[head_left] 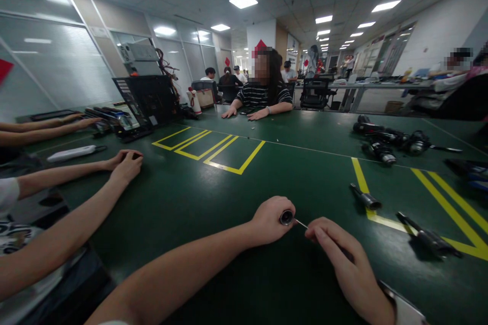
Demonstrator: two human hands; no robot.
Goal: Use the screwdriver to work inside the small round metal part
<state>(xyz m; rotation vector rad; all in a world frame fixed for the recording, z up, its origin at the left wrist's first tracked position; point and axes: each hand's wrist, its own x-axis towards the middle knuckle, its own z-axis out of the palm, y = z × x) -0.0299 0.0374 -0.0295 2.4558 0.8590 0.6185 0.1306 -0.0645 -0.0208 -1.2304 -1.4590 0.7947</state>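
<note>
Low in mid-frame, the left hand had its fingers closed around a small round metal part, held just above the green surface with its open end facing right. The right hand pinched a thin tool in its fingers, tip meeting that end, the left probably bracing the part.

Both forearms are bare. Behind the right hand, lower right of the frame, sits a wristwatch with a pale, glossy face (band looks dark). A white sleeve edge shows at bottom left.
</note>
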